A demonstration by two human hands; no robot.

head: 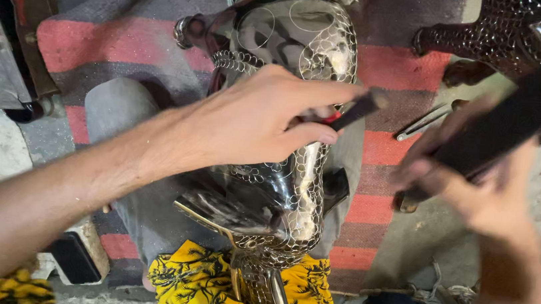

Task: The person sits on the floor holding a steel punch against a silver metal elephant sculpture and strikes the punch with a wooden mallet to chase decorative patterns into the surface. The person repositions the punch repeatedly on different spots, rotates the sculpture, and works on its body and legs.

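Forearm and left hand (254, 120) fill the near field, reaching in from the lower left. Its fingers are closed around a slim dark punch-like tool (359, 109), pinched between thumb and forefinger, with the tip set near the upper body of a polished metal figure (288, 107). That figure, covered in a chased scale pattern, lies across the person's lap over a grey trouser leg (119, 129) and a yellow patterned cloth (203, 286), on a red and grey striped rug (393, 71).

Right hand (481, 187) is blurred by motion; its fingers are wrapped on the handle of a dark, hammer-like bar (530, 105) raised at the upper right.

Risks, as judged:
- The striking bar is well apart from the punch head. A stroke slightly off line would likely land on the left thumb or knuckles.
- Only the lap carries the figure, and its curved, glossy surface offers the punch tip little purchase. A skid would scar the pattern.
- A second scaled metal piece (497, 35) and loose tongs (424, 121) lie near the swing path and could be clipped.
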